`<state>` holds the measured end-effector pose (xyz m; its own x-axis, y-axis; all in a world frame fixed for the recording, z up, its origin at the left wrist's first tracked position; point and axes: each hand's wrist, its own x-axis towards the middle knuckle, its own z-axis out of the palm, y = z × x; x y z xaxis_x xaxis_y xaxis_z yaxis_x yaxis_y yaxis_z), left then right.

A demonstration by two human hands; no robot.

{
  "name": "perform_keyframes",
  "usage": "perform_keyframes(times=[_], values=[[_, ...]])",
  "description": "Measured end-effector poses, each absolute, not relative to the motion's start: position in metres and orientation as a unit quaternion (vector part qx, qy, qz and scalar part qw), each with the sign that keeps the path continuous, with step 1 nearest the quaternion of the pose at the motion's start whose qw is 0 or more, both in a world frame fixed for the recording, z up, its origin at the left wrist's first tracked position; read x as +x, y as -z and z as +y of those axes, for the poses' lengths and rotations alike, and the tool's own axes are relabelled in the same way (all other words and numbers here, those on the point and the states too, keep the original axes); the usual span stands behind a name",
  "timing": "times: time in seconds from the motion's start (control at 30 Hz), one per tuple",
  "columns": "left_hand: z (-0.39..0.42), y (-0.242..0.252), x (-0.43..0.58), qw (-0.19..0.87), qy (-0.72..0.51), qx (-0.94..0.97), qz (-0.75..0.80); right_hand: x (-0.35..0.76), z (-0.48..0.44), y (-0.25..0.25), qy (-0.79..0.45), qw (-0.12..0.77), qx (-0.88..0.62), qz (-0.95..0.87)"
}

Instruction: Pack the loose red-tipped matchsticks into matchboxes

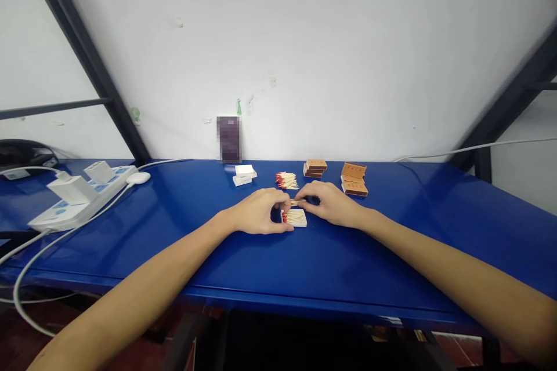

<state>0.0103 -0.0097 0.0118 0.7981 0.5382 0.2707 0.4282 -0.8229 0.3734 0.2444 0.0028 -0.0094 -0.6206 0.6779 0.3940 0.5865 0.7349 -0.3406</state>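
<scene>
Currently pinching thin pale wooden matchsticks [296, 203] in the right hand [329, 203] while gripping, just beside it, a small white rectangular tray [301, 224] with the left hand [261, 210].

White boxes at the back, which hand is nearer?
Left. The left hand is in front of the white boxes, slightly to their right; the right hand is farther to the right.
</scene>
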Motion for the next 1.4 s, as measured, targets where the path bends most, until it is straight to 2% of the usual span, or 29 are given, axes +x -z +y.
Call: perform_keyframes(times=[0.33, 0.57, 1.1, 1.4], values=[[-0.0107, -0.0128, 0.0101, 0.148, -0.184, 0.934, 0.269, 0.2404, 0.0, 0.0069, -0.169, 0.288, -0.389, -0.858], [-0.0081, -0.0116, 0.0094, 0.147, -0.183, 0.933, 0.274, 0.2444, 0.0017, 0.0021, -0.15, 0.239, -0.406, -0.869], [-0.0077, -0.0117, 0.0082, 0.159, -0.19, 0.93, 0.272, 0.2411, 0.0028, 0.0109, -0.103, 0.304, -0.378, -0.868], [-0.005, -0.0098, 0.0077, 0.144, -0.197, 0.929, 0.277, 0.2396, 0.0014, 0.0113, -0.125, 0.316, -0.374, -0.863]])
